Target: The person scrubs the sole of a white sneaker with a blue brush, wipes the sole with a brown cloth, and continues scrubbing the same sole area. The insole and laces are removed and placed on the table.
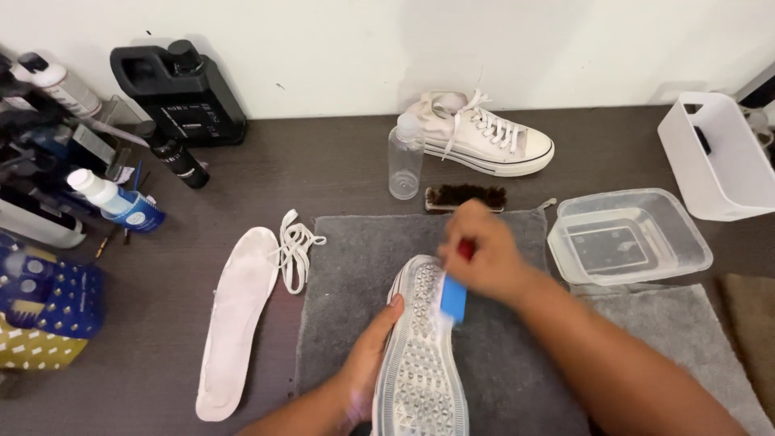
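Two hands work on one sneaker (420, 355) at the centre of the surface (323, 173). The sneaker lies sole-up on a grey towel (347, 266), a placement that exposes the tread and gives it a soft pad to rest on.

The left hand (367, 355) is clamped on the sneaker's side, thumb against the sole edge, which steadies it. The right hand (484, 254) is closed around a brush (454, 297) with a blue head and a red grip; the head touches the sole's right edge near the toe. This hand is blurred.

Items set off to the sides:
- An insole (234, 323) lies flat just left of the towel, with white laces (297, 246) coiled beside its top end. Both are apart from the sneaker.
- A clear bottle (404, 157) stands upright behind the towel; a dark-bristled brush (466, 197) lies beside it.
- The second sneaker (480, 133) sits upright and laced by the wall.
- A clear tub (630, 234) stands just right of the towel, near the right hand. It seems to hold water, though I cannot be sure.
- A white basket (718, 157) stands at the far right.
- A black jug (178, 93) and several bottles stand together at the far left.
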